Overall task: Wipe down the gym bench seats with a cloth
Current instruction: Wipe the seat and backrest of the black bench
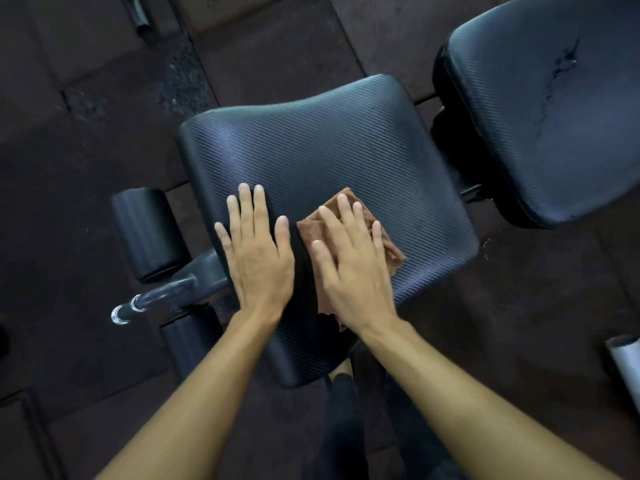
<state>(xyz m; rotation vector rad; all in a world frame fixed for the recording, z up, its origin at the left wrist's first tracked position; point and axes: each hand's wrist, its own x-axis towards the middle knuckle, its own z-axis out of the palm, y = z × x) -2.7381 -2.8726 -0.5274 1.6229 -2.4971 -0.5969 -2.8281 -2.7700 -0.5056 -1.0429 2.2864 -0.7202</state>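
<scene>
A black textured bench seat pad (339,143) fills the middle of the head view. My right hand (349,265) lies flat with straight fingers on a folded brown cloth (391,247), pressing it onto the near half of the seat. Just to its left, my left hand (256,251) rests flat on the bare seat near the left edge, fingers straight and spread. Most of the cloth is hidden under my right hand. A second black pad, the backrest (550,109), stands at the upper right with scuffed marks on it.
Two black foam rollers (149,233) (190,334) and a chrome-tipped bar (152,299) stick out left of the seat. A grey tube (627,368) shows at the right edge. Dark rubber floor tiles (86,133) surround the bench. My dark-clothed leg (343,427) is below the seat.
</scene>
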